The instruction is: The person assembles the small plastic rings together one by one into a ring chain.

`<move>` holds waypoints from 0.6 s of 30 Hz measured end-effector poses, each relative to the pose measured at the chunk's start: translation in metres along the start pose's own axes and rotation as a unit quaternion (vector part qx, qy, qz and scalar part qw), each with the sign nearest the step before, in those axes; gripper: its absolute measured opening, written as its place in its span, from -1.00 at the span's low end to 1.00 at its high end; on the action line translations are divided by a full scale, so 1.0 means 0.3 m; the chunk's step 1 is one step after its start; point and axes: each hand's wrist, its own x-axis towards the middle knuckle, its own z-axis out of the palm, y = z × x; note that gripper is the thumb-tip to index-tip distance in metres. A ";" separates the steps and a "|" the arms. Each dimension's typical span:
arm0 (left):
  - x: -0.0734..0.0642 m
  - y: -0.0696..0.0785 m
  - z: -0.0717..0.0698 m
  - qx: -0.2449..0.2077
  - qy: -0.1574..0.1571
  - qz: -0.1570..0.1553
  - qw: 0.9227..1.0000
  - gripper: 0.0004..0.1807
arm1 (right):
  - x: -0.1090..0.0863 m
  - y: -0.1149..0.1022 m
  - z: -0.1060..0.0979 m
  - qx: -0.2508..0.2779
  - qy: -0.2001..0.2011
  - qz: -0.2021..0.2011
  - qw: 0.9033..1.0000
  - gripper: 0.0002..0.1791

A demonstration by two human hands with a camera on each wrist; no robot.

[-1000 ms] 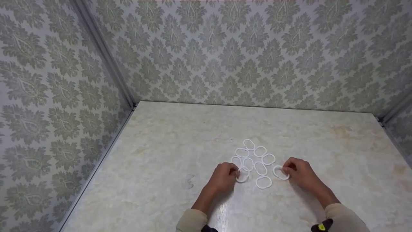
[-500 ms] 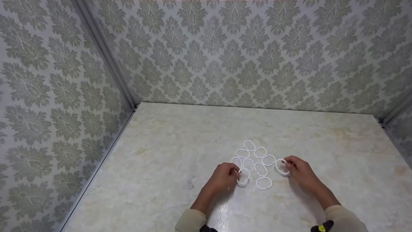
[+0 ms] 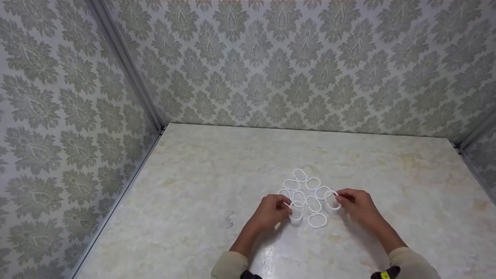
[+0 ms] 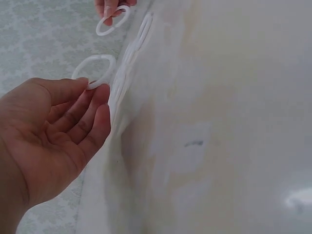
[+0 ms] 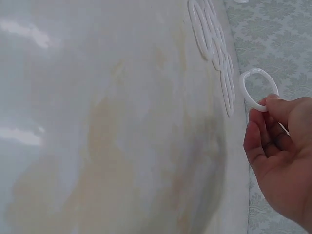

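Observation:
Between thumb and fingertips my left hand (image 3: pixel 272 211) pinches a white oval curtain ring (image 4: pixel 101 56), raised off the table just left of the loose rings. My right hand (image 3: pixel 360 203) pinches a second white curtain ring (image 5: pixel 243 91) by its near edge, also held up, at the right side of the group. Several more white curtain rings (image 3: pixel 309 221) lie flat in a close cluster between the two hands. In the head view, each held ring partly overlaps rings behind it. A small gap in the rim shows on some of them.
The pale marbled tabletop (image 3: pixel 186 186) spreads around the rings and bears a small dark scribble (image 3: pixel 229 219) left of my left hand. A patterned wall (image 3: pixel 255 66) rises along the back edge, and a patterned side panel (image 3: pixel 35 151) stands at the left.
Both hands have lifted their rings off the table. The right hand has moved slightly left with its ring, toward the cluster; the left hand's ring has tilted and shifted slightly right.

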 end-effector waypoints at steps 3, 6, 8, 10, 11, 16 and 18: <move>-0.001 0.001 0.005 -0.016 -0.005 -0.019 1.000 -0.80 | -0.001 -0.013 0.008 0.016 -0.014 -0.012 1.000 -0.74; 0.002 0.004 0.010 -0.023 -0.001 -0.026 0.999 -0.84 | 0.003 -0.022 0.017 0.026 -0.023 -0.018 0.999 -0.73; 0.005 0.008 0.011 -0.027 0.008 -0.023 0.999 -0.88 | 0.005 -0.028 0.022 0.033 -0.028 -0.026 0.999 -0.72; 0.007 0.012 0.012 -0.031 0.018 -0.019 0.999 -0.91 | 0.007 -0.035 0.027 0.044 -0.029 -0.028 0.998 -0.73; 0.007 0.015 0.013 -0.034 0.023 -0.019 0.999 -0.92 | 0.007 -0.039 0.029 0.048 -0.032 -0.029 0.998 -0.73; 0.004 0.020 0.015 -0.058 0.042 -0.030 0.997 -0.96 | 0.007 -0.055 0.042 0.069 -0.046 -0.005 0.997 -0.73; 0.005 0.019 0.013 -0.071 0.047 -0.028 0.996 -0.96 | 0.009 -0.060 0.045 0.079 -0.051 0.011 0.996 -0.73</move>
